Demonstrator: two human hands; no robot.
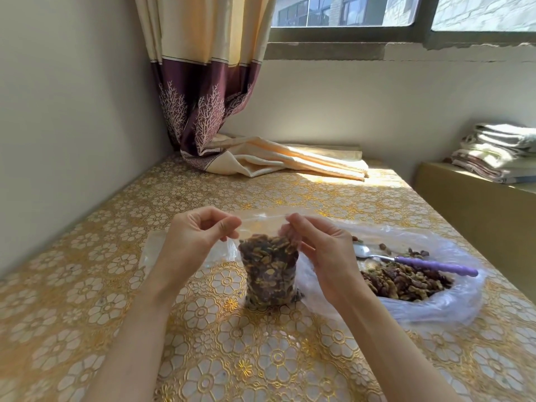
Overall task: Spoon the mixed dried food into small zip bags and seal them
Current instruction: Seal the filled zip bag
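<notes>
One gold floral table point(203, 358) by the window point(348, 13); we're pinching one full bag point(268, 274) with left hand point(197, 236) and right hand point(319, 250), one spoon point(412, 261) lying nearby.

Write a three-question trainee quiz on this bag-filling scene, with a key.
1. True or false: the spoon is in the right hand.
2. What do both hands pinch? A) the curtain B) the top of the small zip bag C) the spoon
3. Fill in: the spoon lies on the large plastic bag of dried mix, to the ____ of the small zip bag.

Key: 1 false, the spoon lies free; 2 B, the left hand and right hand hold the top edge; 3 right.
</notes>
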